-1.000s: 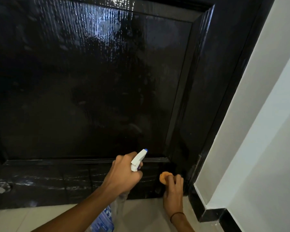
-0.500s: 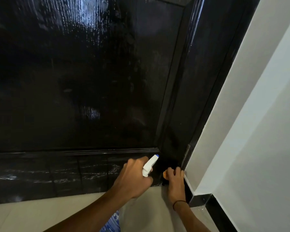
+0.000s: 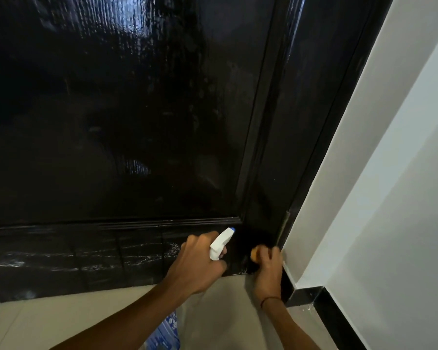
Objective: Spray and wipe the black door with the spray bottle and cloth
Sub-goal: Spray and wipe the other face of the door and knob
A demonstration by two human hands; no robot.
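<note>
Now my left hand (image 3: 197,263) grips the spray bottle (image 3: 220,242) low against the black door (image 3: 127,117); rightward, my right hand (image 3: 267,267) has shifted the orange cloth (image 3: 254,256) into the door's bottom-right corner, so wiping nears its finish.

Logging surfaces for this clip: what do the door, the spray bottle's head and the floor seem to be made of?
Door: likely wood, glossy black paint; grain ridges show in the glare. Spray bottle head: white plastic, matte, blue nozzle tip. Floor: probably beige tile, smooth, with a faint joint line.
</note>
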